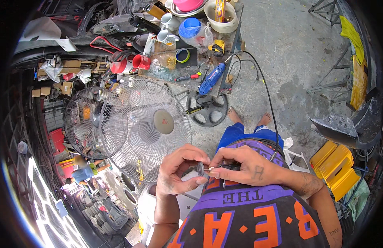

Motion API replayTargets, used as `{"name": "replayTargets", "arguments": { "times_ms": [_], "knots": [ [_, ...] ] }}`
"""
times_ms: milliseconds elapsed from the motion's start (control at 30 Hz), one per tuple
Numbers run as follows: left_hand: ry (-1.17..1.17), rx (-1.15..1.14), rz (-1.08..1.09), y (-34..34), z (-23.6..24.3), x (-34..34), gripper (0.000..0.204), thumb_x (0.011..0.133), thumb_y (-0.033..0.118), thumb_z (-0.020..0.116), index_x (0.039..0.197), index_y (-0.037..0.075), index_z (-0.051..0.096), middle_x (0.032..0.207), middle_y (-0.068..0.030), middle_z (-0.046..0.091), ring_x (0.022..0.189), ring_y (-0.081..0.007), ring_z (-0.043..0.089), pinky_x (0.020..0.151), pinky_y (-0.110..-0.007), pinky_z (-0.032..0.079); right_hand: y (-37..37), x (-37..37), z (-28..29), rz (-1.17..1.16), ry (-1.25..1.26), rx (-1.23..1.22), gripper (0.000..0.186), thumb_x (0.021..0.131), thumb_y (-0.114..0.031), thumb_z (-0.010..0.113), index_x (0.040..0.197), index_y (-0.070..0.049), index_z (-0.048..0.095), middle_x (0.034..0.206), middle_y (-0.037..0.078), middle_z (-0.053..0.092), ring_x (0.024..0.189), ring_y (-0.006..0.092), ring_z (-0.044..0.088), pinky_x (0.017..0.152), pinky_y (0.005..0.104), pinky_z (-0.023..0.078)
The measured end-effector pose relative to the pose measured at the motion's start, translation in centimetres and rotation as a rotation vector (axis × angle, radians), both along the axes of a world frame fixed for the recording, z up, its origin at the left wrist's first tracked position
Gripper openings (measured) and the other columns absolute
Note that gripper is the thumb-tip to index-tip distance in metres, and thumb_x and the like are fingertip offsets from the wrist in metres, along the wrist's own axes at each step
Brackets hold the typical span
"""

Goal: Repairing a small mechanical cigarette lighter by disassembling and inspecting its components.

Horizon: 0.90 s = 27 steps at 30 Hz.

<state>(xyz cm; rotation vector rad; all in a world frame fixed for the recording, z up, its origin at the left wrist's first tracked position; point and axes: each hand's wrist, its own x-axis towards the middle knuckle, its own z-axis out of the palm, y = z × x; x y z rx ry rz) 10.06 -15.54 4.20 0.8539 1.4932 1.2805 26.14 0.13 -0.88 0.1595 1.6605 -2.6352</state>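
Near the middle bottom, my left hand (177, 169) curls round a small dark grey disc (201, 168), its fingers closed on it. Just right of it my right hand (237, 165) grips a dark rotary handpiece (225, 166), its fingertips at a small metal shank beside the disc's middle. A black flexible shaft (268, 99) runs from the handpiece up to a blue rotary tool (212, 78) on the cluttered table above. Both hands are in front of a dark printed shirt with purple and orange on it.
Left are two fans (139, 115) and a person (81, 175) farther off. A workbench (237, 29) holds mugs, bowls and tools; a black spoked wheel (206, 116) stands below it. At right are yellow plastic seats (340, 169), a dark panel (344, 124) and metal stands (328, 82).
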Motion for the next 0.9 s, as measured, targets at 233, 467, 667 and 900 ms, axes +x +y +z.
{"name": "replayTargets", "arguments": {
  "times_ms": [233, 467, 667, 900],
  "knots": [
    [0.427, 0.015, -0.238, 0.6, 1.2, -1.1, 0.036, 0.066, 0.0, 0.081, 0.099, 0.0, 0.067, 0.095, -0.0125, 0.068, 0.084, -0.0224, 0.068, 0.072, -0.031, 0.055, -0.3, 0.2, -0.6, -0.021, 0.061, 0.148, 0.025, 0.094, -0.025, 0.061, 0.103, -0.001, 0.059, 0.079, 0.011, 0.067, 0.068, 0.0177, 0.067, 0.061, 0.0309, 0.049],
    [0.439, -0.061, -0.231, 0.5, 1.5, -0.9, 0.031, 0.065, 0.004, 0.082, 0.092, 0.001, 0.066, 0.085, -0.0102, 0.068, 0.074, -0.0175, 0.068, 0.065, -0.026, 0.054, -0.8, 0.5, -0.3, 0.044, 0.003, 0.041, 0.027, 0.094, -0.026, 0.061, 0.101, 0.0, 0.058, 0.076, 0.012, 0.066, 0.068, 0.0186, 0.066, 0.061, 0.0322, 0.049],
    [0.321, -0.252, -0.122, -0.2, 1.2, -0.4, 0.032, 0.07, 0.016, 0.083, 0.086, -0.005, 0.065, 0.077, -0.0082, 0.066, 0.065, -0.0104, 0.063, 0.059, -0.022, 0.051, -1.3, 0.6, -0.9, -0.001, 0.035, 0.085, 0.026, 0.093, -0.025, 0.062, 0.1, 0.0, 0.059, 0.076, 0.012, 0.065, 0.068, 0.0213, 0.065, 0.061, 0.0331, 0.048],
    [0.186, -0.324, -0.165, 0.2, 1.1, -0.7, 0.03, 0.069, 0.007, 0.083, 0.093, 0.0, 0.066, 0.084, -0.0061, 0.065, 0.072, -0.0142, 0.066, 0.063, -0.026, 0.053, -1.6, 0.6, -1.2, -0.002, 0.013, 0.125, 0.027, 0.093, -0.026, 0.062, 0.102, -0.001, 0.058, 0.08, 0.014, 0.065, 0.071, 0.025, 0.064, 0.064, 0.0345, 0.047]
  ]
}}
